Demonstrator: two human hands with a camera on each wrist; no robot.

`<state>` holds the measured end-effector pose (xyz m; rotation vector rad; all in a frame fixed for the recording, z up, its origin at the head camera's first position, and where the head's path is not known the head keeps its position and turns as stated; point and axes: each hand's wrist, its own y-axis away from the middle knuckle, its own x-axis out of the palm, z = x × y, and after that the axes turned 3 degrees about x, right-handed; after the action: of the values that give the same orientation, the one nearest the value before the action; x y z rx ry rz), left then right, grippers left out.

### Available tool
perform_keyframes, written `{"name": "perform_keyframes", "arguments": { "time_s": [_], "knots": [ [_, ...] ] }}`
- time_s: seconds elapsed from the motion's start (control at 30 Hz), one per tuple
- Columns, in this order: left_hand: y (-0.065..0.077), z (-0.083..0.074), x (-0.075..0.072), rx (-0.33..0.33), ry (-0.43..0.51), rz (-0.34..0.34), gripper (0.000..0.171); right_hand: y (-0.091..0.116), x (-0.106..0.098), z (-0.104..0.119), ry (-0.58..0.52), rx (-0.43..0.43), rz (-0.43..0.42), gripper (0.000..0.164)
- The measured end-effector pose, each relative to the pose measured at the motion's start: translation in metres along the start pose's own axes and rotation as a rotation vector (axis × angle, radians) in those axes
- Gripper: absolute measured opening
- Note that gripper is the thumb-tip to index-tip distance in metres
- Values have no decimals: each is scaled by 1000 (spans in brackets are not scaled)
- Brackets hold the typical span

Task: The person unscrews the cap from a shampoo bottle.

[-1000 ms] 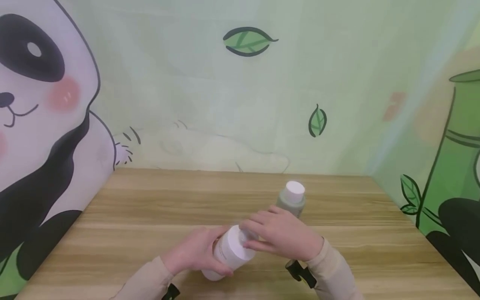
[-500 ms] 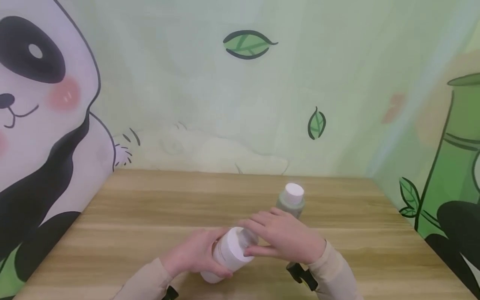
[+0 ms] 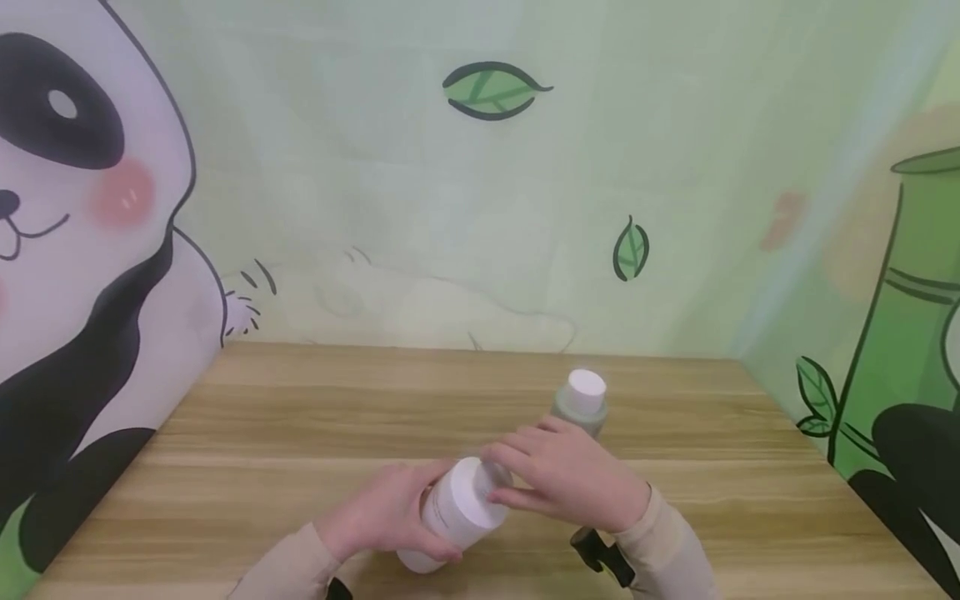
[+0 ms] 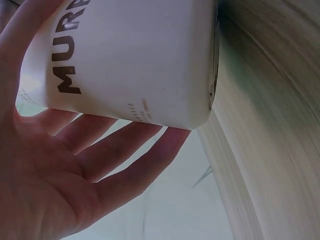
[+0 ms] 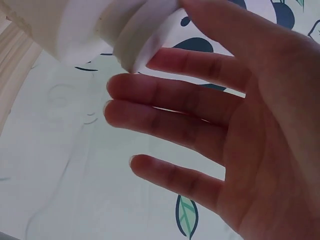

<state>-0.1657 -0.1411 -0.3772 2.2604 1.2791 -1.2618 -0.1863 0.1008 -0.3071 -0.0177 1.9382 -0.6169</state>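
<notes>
A white bottle is held tilted low over the wooden table, its top toward the upper right. My left hand grips its body, the thumb on the near side and the fingers around the far side. Dark lettering and the bottle's base rim show in the left wrist view. At its upper end, my right hand pinches a pale cap between thumb and index finger. The other fingers of that hand reach out loosely, apart from the bottle. Behind the right hand stands a grey-green bottle with a white lid, its lower part hidden.
The wooden table runs back to a printed cloth backdrop with a panda, leaves and bamboo. Cloth also closes off the left and right sides. A black wrist mount hangs under the right forearm.
The right thumb and fingers have shifted slightly at the cap, and more of the cap shows. The left hand keeps its grip. The whole head view has dipped a little.
</notes>
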Motion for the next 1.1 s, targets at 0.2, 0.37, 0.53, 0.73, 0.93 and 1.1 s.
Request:
{"name": "perform_keyframes", "arguments": {
  "time_s": [0.2,0.37,0.53,0.73,0.93,1.1],
  "knots": [
    [1,0,0,-11,1,2,67,0,-1,2,-20,-10,2,35],
    [2,0,-1,-32,17,6,69,1,-2,3,-52,-20,2,38],
    [1,0,0,-17,-1,-8,71,2,-3,1,-65,13,18,45],
    [1,-1,2,-11,-19,-8,69,3,-2,0,-57,34,16,43],
    [1,-1,1,-2,-16,-5,69,3,-2,0,-35,24,10,37],
    [1,-2,1,1,-29,-8,69,2,-2,1,-21,9,13,32]
  ]
}}
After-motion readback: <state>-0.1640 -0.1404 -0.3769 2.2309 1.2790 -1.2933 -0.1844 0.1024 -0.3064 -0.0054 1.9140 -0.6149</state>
